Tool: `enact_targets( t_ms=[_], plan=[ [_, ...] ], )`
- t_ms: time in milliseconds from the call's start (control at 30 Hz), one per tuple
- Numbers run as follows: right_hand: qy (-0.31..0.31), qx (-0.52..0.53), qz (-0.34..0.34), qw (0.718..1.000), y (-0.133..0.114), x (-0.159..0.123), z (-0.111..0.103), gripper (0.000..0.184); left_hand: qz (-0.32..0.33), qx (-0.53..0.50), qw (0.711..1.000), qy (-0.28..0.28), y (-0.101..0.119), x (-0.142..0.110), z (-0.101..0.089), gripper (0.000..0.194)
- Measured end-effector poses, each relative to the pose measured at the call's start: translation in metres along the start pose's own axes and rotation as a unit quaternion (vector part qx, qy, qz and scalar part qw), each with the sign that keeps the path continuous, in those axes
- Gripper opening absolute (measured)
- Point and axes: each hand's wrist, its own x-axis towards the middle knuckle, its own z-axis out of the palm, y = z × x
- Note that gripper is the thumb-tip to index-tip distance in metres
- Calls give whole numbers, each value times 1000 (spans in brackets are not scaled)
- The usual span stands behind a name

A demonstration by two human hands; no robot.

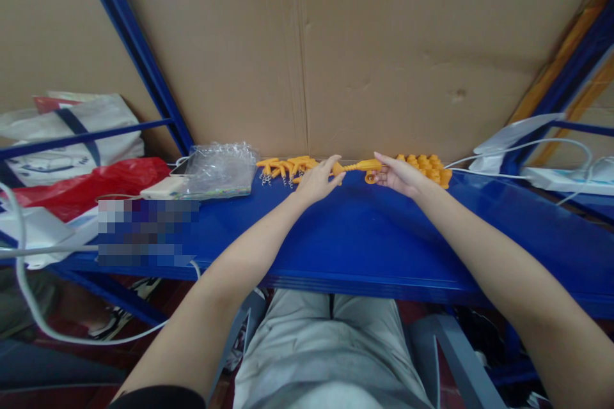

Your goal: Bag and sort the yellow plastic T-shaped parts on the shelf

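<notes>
My left hand (pixel 316 183) has its thumb and forefinger around one end of an orange plastic piece with a ribbed stem (pixel 354 167). The other end of this piece lies in my right hand (pixel 401 175), thumb above and fingers below. A small orange ring-shaped part (pixel 370 177) shows by my right fingertips. Left of my left hand lies a row of orange pieces with curly metal wire ends (pixel 278 169), partly covered by the hand. Behind my right hand sits a cluster of orange knobbed pieces (pixel 429 169).
The blue tabletop (pixel 345 236) meets a cardboard wall (pixel 336 57). A clear plastic bag (pixel 220 166) and a red bag (pixel 105 182) are on the left. White cables run at both sides, with a power strip (pixel 566 180) on the right. Blue posts flank the table.
</notes>
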Motion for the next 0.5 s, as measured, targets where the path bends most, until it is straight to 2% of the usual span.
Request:
enact_targets(
  t_ms=[100,200,267,333,433,500],
  plan=[
    [63,-4,-47,997,5,10,-7,31,27,22,999,-25,-6,0,4,52],
    [154,-70,-172,971,16,25,-20,38,-6,73,994,-80,-9,-1,5,49],
    [206,-140,-241,938,24,33,-29,47,-44,103,984,-137,-10,-2,3,50],
    [235,-234,-279,901,31,36,-36,50,-73,123,968,-204,-10,-3,2,52],
    [248,-398,-292,834,38,33,-38,45,-94,145,944,-281,-8,-3,0,54],
    [242,-499,-285,782,41,29,-35,37,-93,151,939,-296,-8,-3,0,55]
  ],
)
